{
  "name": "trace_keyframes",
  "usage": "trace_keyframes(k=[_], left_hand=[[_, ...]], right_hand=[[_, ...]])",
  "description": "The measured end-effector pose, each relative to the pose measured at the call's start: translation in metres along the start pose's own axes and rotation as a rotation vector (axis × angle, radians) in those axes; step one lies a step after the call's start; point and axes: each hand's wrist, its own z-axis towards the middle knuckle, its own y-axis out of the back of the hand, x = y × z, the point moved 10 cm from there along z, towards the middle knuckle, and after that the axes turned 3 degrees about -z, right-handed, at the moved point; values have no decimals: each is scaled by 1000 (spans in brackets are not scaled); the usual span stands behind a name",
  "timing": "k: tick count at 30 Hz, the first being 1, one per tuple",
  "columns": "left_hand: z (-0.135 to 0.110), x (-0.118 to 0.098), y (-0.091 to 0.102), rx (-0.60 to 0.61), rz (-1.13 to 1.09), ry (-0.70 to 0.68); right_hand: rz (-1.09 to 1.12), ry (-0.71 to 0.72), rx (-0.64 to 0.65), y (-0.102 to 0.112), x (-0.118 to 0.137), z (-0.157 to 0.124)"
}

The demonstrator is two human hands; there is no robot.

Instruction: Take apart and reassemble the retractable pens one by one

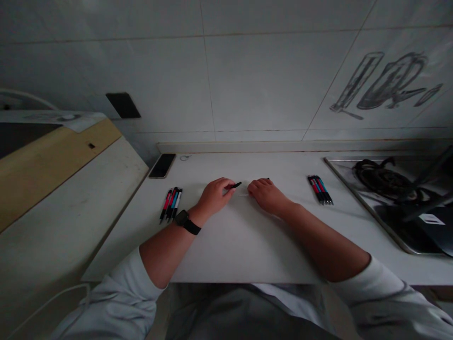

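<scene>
Near the middle of the white countertop (226, 245), my left hand (214, 196) pinches a pen (237, 185); its black end points right, with a little dark red by the fingers. My right hand (267, 194) rests just to the right, fingers curled down against the counter. A thin pale rod (244, 194) sticks out from its fingertips toward my left hand. A small black tip (268, 179) shows beyond its knuckles; the rest of what lies under this hand is hidden. My two hands are apart.
Several pens (171, 204) in red, blue and white lie left, beside a phone (163, 165). A second row of pens (320, 190) lies right. A gas stove (385, 189) with a black pan (430, 226) stands at far right. A small ring (185, 157) lies near the wall.
</scene>
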Motion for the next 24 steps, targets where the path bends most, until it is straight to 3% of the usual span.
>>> trace_keyframes(k=[3,6,9,24], left_hand=[[1,2,5,-27,17,24],[1,4,9,-49,30,42],[1,3,11,-61,34,43],[2,-6,7,-25,3,-17]], right_hand=[[105,-75,-99,19,-18,-3],[220,-143,-293,45,-33,-10],[284,-148,-416,60,-37,-16],[300,-133,-365,50,-27,-15]])
